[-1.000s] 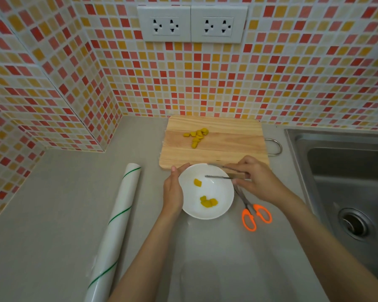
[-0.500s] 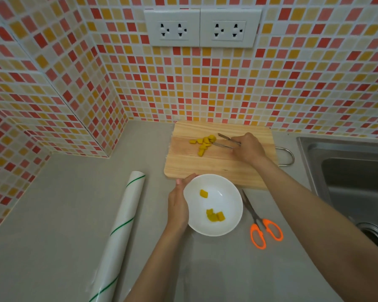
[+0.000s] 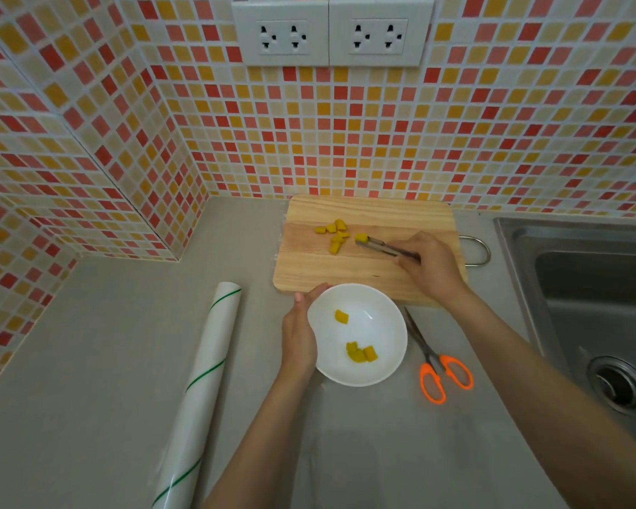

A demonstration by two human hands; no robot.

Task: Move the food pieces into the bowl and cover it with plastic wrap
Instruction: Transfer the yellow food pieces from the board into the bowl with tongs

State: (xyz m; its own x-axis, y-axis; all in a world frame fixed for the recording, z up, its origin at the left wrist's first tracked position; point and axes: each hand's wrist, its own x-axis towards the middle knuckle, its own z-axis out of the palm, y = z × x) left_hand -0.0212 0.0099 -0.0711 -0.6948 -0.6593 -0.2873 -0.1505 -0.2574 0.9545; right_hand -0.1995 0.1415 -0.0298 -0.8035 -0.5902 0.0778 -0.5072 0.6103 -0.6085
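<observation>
A white bowl (image 3: 360, 306) sits on the grey counter in front of a wooden cutting board (image 3: 346, 270). Several yellow food pieces (image 3: 360, 352) lie inside the bowl. Several more yellow pieces (image 3: 335, 233) lie on the board's far left part. My left hand (image 3: 299, 330) grips the bowl's left rim. My right hand (image 3: 432, 266) holds metal tongs (image 3: 382, 247) over the board, and their tips pinch one yellow piece (image 3: 361, 237). A roll of plastic wrap (image 3: 202, 387) lies on the counter to the left.
Orange-handled scissors (image 3: 439, 372) lie just right of the bowl. A steel sink (image 3: 595, 306) takes up the right side. Tiled walls close the back and left, with two sockets (image 3: 333, 33) above the board.
My right hand carried the tongs from over the bowl out to the board and closed them on a yellow piece, drawing it slightly right of the pile. My left hand stayed on the bowl.
</observation>
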